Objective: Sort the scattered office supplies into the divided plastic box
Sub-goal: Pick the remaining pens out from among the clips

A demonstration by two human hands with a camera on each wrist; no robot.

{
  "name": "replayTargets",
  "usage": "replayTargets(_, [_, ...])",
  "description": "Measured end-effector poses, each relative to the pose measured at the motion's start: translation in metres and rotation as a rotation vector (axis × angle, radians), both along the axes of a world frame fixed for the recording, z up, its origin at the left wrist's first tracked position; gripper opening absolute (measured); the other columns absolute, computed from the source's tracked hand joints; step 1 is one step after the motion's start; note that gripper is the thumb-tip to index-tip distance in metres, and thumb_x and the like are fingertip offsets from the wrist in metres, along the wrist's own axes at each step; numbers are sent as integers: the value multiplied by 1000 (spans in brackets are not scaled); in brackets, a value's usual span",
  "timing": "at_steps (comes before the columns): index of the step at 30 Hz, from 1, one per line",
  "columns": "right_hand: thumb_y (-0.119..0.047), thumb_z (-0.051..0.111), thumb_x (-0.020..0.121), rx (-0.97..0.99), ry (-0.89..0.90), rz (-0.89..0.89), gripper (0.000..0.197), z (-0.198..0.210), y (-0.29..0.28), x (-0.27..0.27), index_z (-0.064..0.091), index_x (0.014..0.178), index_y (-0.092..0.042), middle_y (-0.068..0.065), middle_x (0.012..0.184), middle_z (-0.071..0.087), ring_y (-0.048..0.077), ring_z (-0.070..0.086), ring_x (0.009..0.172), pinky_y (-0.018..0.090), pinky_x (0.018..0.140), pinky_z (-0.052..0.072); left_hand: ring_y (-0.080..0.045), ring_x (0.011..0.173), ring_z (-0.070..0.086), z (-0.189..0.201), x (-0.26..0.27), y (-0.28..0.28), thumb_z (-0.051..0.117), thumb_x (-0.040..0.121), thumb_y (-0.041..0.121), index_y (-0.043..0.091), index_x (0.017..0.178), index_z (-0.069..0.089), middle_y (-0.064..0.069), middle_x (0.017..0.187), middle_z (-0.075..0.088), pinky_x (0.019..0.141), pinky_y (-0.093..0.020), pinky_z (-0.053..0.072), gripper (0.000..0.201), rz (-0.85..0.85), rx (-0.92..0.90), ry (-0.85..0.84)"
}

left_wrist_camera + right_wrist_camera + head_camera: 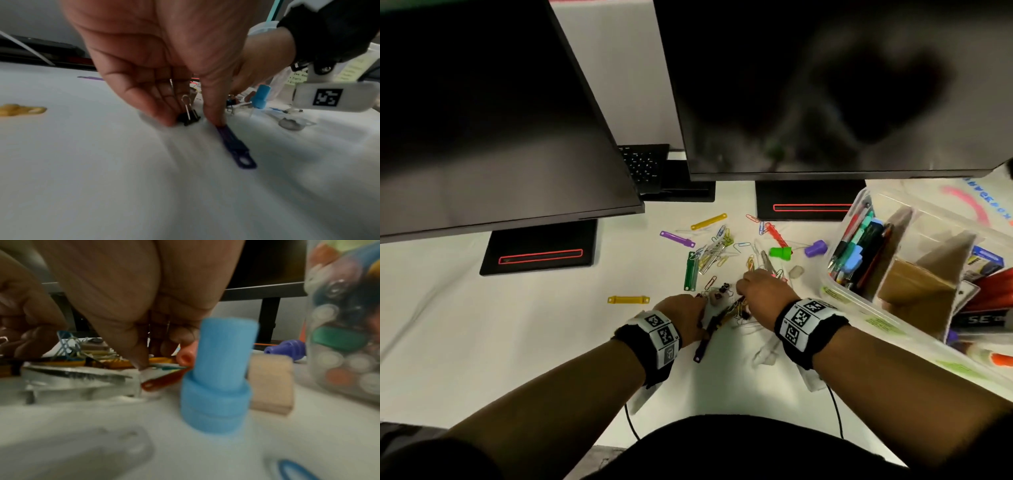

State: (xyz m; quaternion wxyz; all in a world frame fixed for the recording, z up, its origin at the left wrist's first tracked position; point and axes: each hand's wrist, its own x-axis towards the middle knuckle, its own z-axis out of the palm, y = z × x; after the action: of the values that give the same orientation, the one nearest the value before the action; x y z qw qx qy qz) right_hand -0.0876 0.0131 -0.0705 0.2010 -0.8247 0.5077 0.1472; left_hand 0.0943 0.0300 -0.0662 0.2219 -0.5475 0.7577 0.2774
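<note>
Left wrist view: the left hand (pixel 164 65), fingers curled down, pinches a small black binder clip (pixel 188 117) lying on the white bench (pixel 102 178), thumb pressing a purple plastic fastener strip (pixel 234 144). The right hand (pixel 763 291) reaches into the clip pile; its grasp cannot be told. The clear divided plastic box (pixel 859 301) stands at right. Advise lifting the clip free before carrying across.

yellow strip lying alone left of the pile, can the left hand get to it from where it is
Probably yes. The yellow strip lies by itself on the white table, just left of the left hand, with nothing between them. That hand is busy, though, its fingers at a black binder clip.
</note>
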Motion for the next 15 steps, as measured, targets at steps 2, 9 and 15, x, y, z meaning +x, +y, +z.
replayTargets(2, [-2, 42, 88, -23, 20, -4, 32, 1, 3, -5, 52, 118, -6, 11, 122, 51, 28, 44, 118, 36, 91, 42, -28, 113, 56, -2, 4, 0, 58, 86, 36, 12, 117, 52, -10, 121, 59, 90, -33, 45, 39, 25, -18, 20])
replayTargets(9, [-4, 38, 90, -80, 120, -34, 32, 2, 7, -22, 48, 120, -7, 11, 124, 54, 28, 47, 117, 38, 99, 37, -24, 109, 56, -8, 30, 1, 58, 86, 34, 16, 110, 56, -6, 118, 60, 87, -31, 43, 30, 121, -32, 29])
replayTargets(15, [-7, 40, 91, -87, 153, -47, 31, 2, 12, -26, 46, 122, -6, 12, 125, 53, 28, 47, 120, 40, 104, 35, -23, 108, 58, -11, 39, 3, 60, 87, 33, 16, 111, 59, -5, 115, 64, 89, -30, 44, 30, 166, -52, 94])
